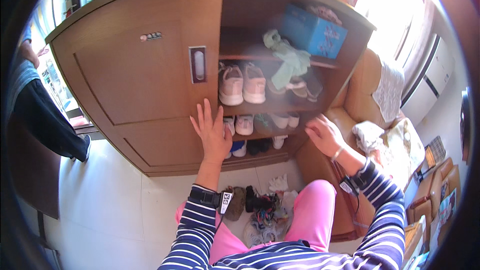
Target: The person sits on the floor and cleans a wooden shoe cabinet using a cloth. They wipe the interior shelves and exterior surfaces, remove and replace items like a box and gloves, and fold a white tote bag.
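My left hand (212,133) is spread with fingers apart, at or just in front of the edge of the wooden cabinet's sliding door (146,67); touch cannot be told. Near the cabinet's right side is my right hand (325,135), fingers loosely curled, holding nothing visible. Pink sneakers (243,86) stand on a shelf in the opened right half. A pale green cloth (287,60) hangs over the shelf above, beside a blue box (314,32). Lower shelves bear more shoes, among them white ones (285,120) and a blue-and-white pair (239,148).
Between my knees, a pile of shoes and small items (266,213) lies on the tiled floor, with a white glove (278,182) behind. A brown leather sofa (318,161) adjoins the cabinet's right. At the far left stands another person (41,116).
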{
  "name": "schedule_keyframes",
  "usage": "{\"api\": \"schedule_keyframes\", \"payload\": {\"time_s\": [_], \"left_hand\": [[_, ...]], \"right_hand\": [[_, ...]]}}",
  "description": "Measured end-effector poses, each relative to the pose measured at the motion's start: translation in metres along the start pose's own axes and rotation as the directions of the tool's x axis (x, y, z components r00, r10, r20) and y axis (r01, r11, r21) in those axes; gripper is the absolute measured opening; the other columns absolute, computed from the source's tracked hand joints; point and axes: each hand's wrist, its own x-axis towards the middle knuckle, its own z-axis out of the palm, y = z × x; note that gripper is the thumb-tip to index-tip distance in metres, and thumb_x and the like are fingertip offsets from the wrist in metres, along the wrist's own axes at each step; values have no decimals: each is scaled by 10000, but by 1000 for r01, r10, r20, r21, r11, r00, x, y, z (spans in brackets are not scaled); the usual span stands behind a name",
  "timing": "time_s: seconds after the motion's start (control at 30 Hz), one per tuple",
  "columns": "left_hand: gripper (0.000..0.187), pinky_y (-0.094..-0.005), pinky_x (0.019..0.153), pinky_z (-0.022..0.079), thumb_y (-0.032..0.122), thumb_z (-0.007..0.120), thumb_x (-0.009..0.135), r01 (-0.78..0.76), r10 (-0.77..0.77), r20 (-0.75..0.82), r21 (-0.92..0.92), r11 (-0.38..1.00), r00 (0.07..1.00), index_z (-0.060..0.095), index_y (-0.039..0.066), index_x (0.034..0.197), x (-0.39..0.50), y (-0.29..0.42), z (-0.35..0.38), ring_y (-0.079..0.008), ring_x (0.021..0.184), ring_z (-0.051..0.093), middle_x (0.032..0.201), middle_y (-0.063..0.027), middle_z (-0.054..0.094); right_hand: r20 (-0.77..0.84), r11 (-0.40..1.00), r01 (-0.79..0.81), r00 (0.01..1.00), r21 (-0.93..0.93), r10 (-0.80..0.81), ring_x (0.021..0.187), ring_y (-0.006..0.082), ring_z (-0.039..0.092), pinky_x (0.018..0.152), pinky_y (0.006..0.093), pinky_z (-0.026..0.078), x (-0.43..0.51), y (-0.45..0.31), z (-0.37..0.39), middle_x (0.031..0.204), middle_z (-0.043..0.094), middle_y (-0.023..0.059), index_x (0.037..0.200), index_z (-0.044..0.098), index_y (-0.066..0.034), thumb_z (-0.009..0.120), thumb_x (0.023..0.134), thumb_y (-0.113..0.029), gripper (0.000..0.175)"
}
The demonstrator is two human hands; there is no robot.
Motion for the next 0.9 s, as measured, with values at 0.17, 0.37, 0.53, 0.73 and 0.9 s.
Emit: {"api": "schedule_keyframes", "payload": {"time_s": [0.17,0.37,0.53,0.73,0.9], "left_hand": [[621,-667,1210,80,60,681,794,-27,26,22,61,998,999,571,67,1405,-1,11,1,-442,1541,178,1668,-208,231],[624,-655,1218,82,57,683,796,-36,27,85,103,994,996,570,67,1410,-20,23,11,-430,1545,177,1671,-206,226],[627,-651,1218,86,45,688,790,-48,17,189,161,986,982,570,65,1406,-41,30,13,-431,1545,179,1673,-208,215],[642,-653,1216,97,56,704,783,-91,50,192,207,974,980,568,84,1410,-45,27,9,-428,1545,189,1675,-204,211],[650,-654,1210,146,66,710,787,-25,-19,181,239,971,983,563,100,1419,-53,12,5,-431,1539,202,1668,-196,231]], "right_hand": [[525,272,-928,369,254,767,598,215,639,529,337,530,-231,148,70,747,662,70,914,656,-88,636,993,-260,191],[768,-274,-961,-141,46,624,865,282,704,764,432,570,-447,169,213,1009,741,115,1056,717,-56,547,1024,-446,426],[873,-512,-841,-106,177,476,872,295,705,785,455,570,-450,140,248,1012,739,135,1064,713,-49,485,1032,-529,531],[884,-567,-770,-10,291,467,922,315,702,837,461,565,-409,126,215,1059,733,151,1125,690,-42,447,1031,-569,588],[882,-587,-740,20,330,471,963,332,700,881,466,561,-403,114,207,1097,727,164,1177,671,-35,416,1031,-603,640]]}}
